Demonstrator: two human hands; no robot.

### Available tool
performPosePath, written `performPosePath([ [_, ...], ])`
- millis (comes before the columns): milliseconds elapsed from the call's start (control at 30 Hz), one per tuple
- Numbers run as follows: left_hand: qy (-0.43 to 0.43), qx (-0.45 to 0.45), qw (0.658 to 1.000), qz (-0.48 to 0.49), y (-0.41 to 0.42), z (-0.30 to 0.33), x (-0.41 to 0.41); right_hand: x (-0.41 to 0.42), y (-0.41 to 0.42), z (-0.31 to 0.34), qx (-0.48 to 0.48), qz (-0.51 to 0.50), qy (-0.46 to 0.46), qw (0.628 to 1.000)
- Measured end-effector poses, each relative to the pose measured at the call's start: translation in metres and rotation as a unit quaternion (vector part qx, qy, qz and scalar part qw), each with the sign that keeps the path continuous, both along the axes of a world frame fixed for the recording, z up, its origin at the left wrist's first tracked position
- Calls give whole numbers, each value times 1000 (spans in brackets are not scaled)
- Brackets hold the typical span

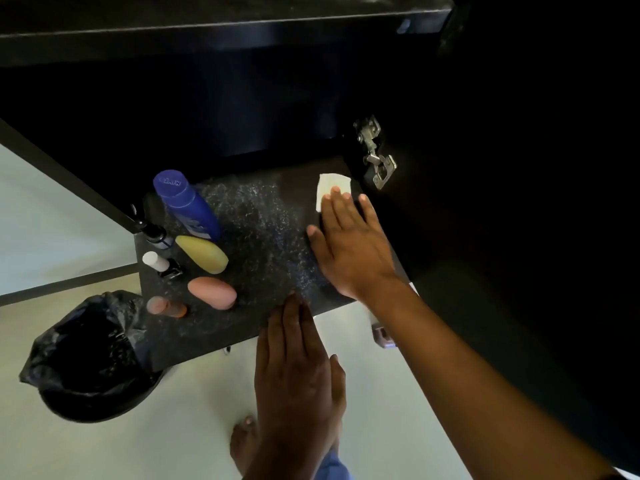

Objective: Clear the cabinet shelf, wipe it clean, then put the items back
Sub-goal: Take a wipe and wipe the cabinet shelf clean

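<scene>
My right hand [349,247] lies flat with spread fingers on a white folded wipe [329,187], pressing it onto the dark speckled cabinet shelf [263,237] near its right back corner. My left hand [298,368] rests flat at the shelf's front edge, holding nothing. Along the shelf's left side stand a blue bottle [187,206], a yellow bottle [202,254], a pink bottle [213,292], a small white-capped bottle [159,263], a black pump bottle [154,233] and a small orange bottle [168,307].
A black bin lined with a black bag [86,358] stands on the pale floor below the shelf's left front corner. The open cabinet door with a metal hinge [375,152] is on the right. My bare foot [244,445] is on the floor below.
</scene>
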State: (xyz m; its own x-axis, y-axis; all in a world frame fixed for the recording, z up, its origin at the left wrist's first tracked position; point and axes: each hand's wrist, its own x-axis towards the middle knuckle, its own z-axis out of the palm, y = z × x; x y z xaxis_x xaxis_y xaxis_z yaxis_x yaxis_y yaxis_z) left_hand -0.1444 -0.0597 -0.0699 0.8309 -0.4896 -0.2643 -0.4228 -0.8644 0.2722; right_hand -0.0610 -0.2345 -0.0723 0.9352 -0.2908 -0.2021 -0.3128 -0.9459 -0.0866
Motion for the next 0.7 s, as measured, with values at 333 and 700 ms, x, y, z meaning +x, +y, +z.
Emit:
performPosePath([
  [333,-2,-5,1000,-1,2,-4,1,-108,13,7,-17,-6,53,998],
  [700,19,-30,999,-7,4,2,2,-83,28,10,61,146,8,987],
])
